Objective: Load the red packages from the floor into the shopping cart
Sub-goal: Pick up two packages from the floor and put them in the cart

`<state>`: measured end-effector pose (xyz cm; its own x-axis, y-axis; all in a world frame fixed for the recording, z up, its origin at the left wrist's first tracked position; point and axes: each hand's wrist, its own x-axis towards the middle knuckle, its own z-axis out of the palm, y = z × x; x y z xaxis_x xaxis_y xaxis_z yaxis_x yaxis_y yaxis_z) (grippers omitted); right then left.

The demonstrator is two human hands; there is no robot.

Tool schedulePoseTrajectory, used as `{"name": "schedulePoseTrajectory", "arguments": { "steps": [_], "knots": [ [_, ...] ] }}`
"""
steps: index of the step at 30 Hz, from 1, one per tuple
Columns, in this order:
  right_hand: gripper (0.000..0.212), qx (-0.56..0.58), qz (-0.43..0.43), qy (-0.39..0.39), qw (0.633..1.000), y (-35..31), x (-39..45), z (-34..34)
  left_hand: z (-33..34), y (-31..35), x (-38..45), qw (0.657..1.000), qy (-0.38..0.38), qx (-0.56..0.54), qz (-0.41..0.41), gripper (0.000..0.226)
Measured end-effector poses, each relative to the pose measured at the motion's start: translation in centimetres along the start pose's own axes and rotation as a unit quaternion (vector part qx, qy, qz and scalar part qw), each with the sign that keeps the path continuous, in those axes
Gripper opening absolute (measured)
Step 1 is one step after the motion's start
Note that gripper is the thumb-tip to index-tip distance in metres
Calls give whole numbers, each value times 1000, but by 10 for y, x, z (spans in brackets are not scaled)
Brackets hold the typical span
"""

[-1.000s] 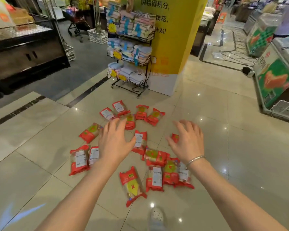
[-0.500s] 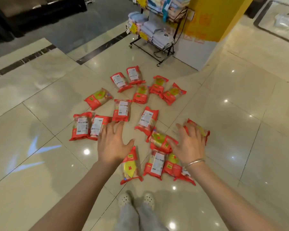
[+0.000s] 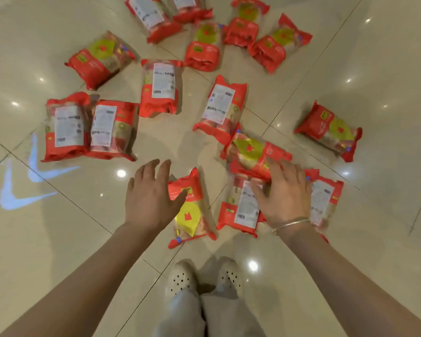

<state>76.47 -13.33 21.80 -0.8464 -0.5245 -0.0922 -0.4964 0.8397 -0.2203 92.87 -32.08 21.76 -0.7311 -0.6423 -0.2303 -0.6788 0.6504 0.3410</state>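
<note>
Several red packages lie scattered on the glossy tile floor point(image 3: 58, 239). My left hand point(image 3: 151, 198) hovers open, fingers spread, its thumb over the top edge of the nearest package point(image 3: 190, 210) with a yellow label. My right hand point(image 3: 282, 195) is spread open over a pile of packages: a white-labelled one point(image 3: 243, 210) under the fingers, a yellow-fronted one point(image 3: 250, 152) just beyond the fingertips, another point(image 3: 326, 198) to the right. Whether the right hand touches them is unclear. No shopping cart is in view.
My two feet in pale perforated clogs point(image 3: 204, 278) stand just behind the packages. More packages lie at the left point(image 3: 90, 130), centre point(image 3: 161, 88), far right point(image 3: 331, 130) and top point(image 3: 243, 32). A blue light mark point(image 3: 22, 181) shines on the floor.
The view has tilted down and closer to the floor; the shelf and pillar left the frame. Both hands dropped toward the nearest packages, still open.
</note>
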Motion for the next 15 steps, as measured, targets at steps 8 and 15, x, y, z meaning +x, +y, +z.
{"name": "schedulePoseTrajectory", "arguments": {
  "steps": [8, 15],
  "knots": [
    [69, -14, 40, -87, 995, 60, 18, 218, 200, -82, 45, 998, -39, -18, -37, 86],
    [91, -11, 69, -130, 989, 96, 38, 298, 296, -121, 64, 979, -66, -125, -144, 113]
  ]
}}
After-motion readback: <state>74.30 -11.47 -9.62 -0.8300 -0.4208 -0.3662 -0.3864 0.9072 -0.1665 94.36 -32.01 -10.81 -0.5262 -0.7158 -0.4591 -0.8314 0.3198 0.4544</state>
